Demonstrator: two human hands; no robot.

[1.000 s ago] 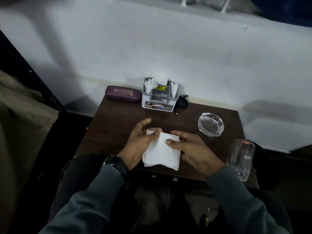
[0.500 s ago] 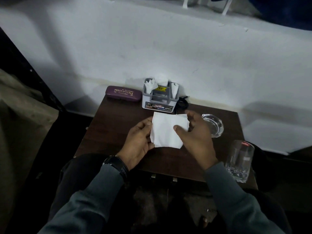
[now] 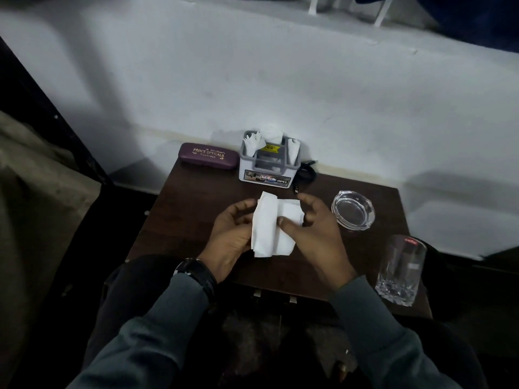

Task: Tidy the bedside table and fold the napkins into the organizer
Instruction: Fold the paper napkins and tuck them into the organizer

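Observation:
A white napkin (image 3: 269, 224) is held just above the middle of the dark wooden bedside table (image 3: 182, 209), its left part folded over into a long strip. My left hand (image 3: 231, 237) cups its left edge. My right hand (image 3: 311, 234) pinches the right part with thumb on top. Behind the napkin, against the wall, stands the grey and white organizer (image 3: 268, 169) with rolled white napkins sticking up from its compartments.
A maroon glasses case (image 3: 208, 156) lies left of the organizer. A black cable (image 3: 306, 175) sits at its right. A glass ashtray (image 3: 353, 209) rests right of my hands, and a drinking glass (image 3: 398, 269) stands at the table's front right corner.
The napkin was lifted off the table's front edge and carried toward the organizer. Its left side is now folded over, making it narrower.

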